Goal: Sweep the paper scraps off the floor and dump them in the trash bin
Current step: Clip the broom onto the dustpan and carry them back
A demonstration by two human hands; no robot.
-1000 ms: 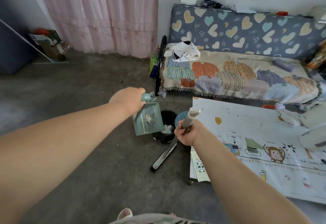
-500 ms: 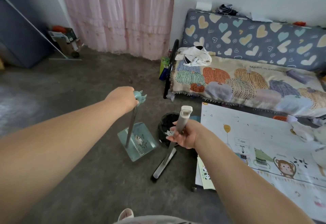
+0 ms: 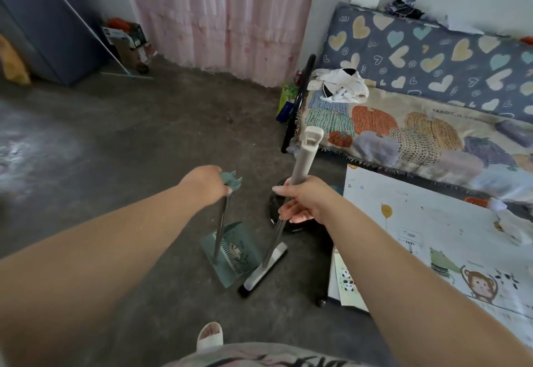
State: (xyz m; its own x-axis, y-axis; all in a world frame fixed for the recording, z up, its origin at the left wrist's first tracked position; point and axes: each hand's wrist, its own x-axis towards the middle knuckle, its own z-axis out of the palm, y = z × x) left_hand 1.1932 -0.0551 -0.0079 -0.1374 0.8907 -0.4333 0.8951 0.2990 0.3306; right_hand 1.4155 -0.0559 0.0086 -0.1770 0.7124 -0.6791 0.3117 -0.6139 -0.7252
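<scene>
The left hand has its fingers curled round the top of the dustpan handle, whose teal, leaf-shaped end pokes out past the knuckles. A thin metal shaft drops from that grip to the pan, a pale teal, see-through scoop with a small cartoon print and a row of comb teeth on its inner wall. The pan rests on the grey concrete floor, its mouth turned towards 5 o'clock.

The right hand wraps its fingers round the broom where the thick beige grip meets the metal pole; the grip's top has a hanging slot. The pole slants down towards 7 o'clock to a narrow white head with a black end, lying on the floor just beside the dustpan's lip, at its 4 o'clock side.

The trash bin is round and black, mostly hidden behind the right hand; it stands on the floor at 1 o'clock from the dustpan. Its contents cannot be seen.

A sofa with pumpkin and heart prints sits at 2 o'clock, a printed play mat at 3 o'clock, a pink curtain at 12 o'clock.
</scene>
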